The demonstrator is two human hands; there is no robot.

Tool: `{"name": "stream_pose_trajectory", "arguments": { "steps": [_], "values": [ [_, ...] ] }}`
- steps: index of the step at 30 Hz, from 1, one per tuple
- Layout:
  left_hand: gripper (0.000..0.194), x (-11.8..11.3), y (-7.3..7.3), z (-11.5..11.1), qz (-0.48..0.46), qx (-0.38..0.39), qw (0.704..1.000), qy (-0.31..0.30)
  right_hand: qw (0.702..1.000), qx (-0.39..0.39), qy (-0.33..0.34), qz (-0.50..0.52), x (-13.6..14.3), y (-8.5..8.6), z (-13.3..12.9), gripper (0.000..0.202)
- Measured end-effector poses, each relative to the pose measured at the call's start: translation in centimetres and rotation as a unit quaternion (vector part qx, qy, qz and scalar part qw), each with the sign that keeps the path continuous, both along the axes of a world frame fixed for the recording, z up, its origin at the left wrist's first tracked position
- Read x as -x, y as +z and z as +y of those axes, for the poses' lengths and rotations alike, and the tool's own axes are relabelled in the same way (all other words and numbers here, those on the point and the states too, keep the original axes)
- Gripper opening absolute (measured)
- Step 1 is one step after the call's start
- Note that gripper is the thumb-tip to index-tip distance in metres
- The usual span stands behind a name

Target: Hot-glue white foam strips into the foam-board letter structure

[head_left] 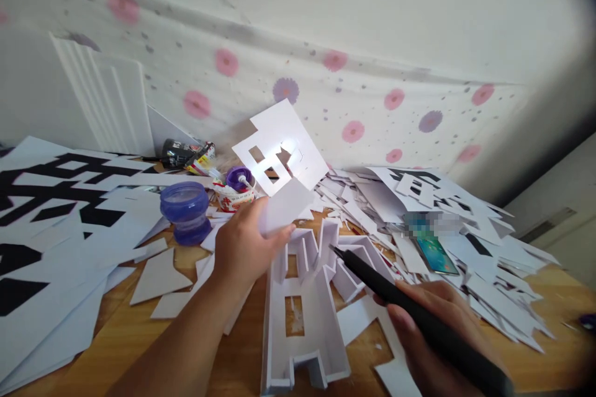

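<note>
- left hand [239, 242] has a white board piece [288, 206] pinched
- right hand [437, 313] is clamped round a black pen-like tool [410, 309]
- white walled model [316, 322] sits by the desk [237, 366]'s near edge
- looks light, stiffish, dentable; I'd grip low outer walls

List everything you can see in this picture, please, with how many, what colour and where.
Walled foam-board-like model: one, white, front centre
Flat cut-out board: one, white, propped behind the model
Translucent plastic jar: one, blue-purple, left of centre
Printed tub: one, white and red, beside the jar
Smartphone: one, teal screen, right
Patterned sheets: several, white and black, both sides
Flat offcuts: many, white, scattered
Flowered cloth: one, white, pink and purple, along the wall
Wooden table: one, brown, underneath
Thin piece: one, white, left hand
Pen-shaped tool: one, black, right hand
Person's hands: two, left and right, above the table
</note>
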State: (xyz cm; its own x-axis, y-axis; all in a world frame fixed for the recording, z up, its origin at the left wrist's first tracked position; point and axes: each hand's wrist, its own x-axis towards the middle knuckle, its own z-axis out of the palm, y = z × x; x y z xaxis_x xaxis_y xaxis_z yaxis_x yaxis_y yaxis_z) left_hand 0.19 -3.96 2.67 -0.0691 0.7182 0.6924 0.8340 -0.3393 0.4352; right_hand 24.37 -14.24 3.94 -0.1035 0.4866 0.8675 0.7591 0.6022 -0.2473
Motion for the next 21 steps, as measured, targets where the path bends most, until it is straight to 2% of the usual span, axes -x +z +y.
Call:
{"name": "stream_pose_trajectory", "arguments": {
  "steps": [2,4,6,8,11,14,17,21],
  "values": [
    [0.046,0.4,0.1,0.2,-0.002,-0.026,0.999,-0.024,1.0,0.023,0.012,-0.014,-1.0,1.0,0.0,0.013],
    [0.048,0.3,0.0,0.3,0.018,-0.052,0.995,-0.084,0.998,0.038,0.048,-0.011,-1.7,2.1,0.5,0.009],
    [0.048,-0.2,-0.2,0.1,0.039,-0.063,0.988,-0.135,0.994,0.06,0.093,0.023,-2.0,3.1,1.7,0.006],
    [0.048,-0.8,-0.3,-0.2,0.052,-0.062,0.982,-0.169,0.983,0.126,0.102,0.091,-1.7,3.9,3.4,0.009],
    [0.052,-1.2,-0.3,-0.6,0.054,-0.067,0.976,-0.2,0.926,0.301,0.097,0.206,-0.5,4.8,6.0,0.032],
    [0.058,-1.0,-0.3,-0.9,0.057,-0.082,0.968,-0.231,0.862,0.42,0.157,0.238,0.7,5.1,7.6,0.047],
    [0.059,-0.9,-0.3,-1.0,0.064,-0.087,0.959,-0.261,0.808,0.483,0.234,0.242,1.2,4.9,8.2,0.037],
    [0.061,-1.0,-0.4,-1.3,0.022,-0.089,0.947,-0.309,0.732,0.504,0.33,0.317,1.9,4.1,8.2,0.034]
  ]
}}
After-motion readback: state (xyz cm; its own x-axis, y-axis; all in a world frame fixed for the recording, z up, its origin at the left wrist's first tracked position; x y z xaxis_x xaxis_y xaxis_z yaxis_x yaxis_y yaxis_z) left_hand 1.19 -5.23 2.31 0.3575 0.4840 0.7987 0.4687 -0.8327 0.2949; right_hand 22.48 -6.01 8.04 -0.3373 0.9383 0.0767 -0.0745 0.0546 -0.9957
